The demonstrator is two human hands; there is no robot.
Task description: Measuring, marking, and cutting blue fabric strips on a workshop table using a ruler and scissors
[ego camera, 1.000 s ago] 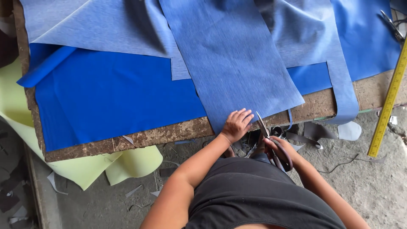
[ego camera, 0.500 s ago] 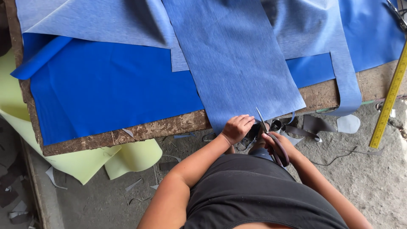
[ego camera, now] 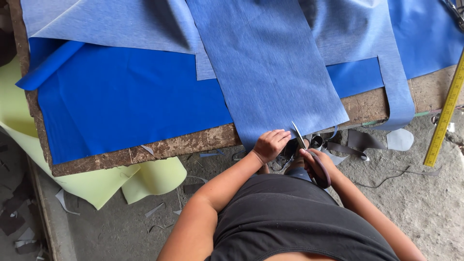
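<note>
Two hands work close at six o'clock of the worktop (ego camera: pixel 183 145): your left hand (ego camera: pixel 269 144) pinches the light blue fabric strip's (ego camera: pixel 270 82) hanging edge, your right hand (ego camera: pixel 316 164) clamped on the scissors (ego camera: pixel 300 137), so a slipping pinch could skew the cut or nick your fingers.

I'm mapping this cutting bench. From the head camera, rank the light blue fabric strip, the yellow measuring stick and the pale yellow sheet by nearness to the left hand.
1. Light blue fabric strip: its bottom edge is under the left hand.
2. Pale yellow sheet: lower left, hanging below the table edge.
3. Yellow measuring stick: far right.
</note>
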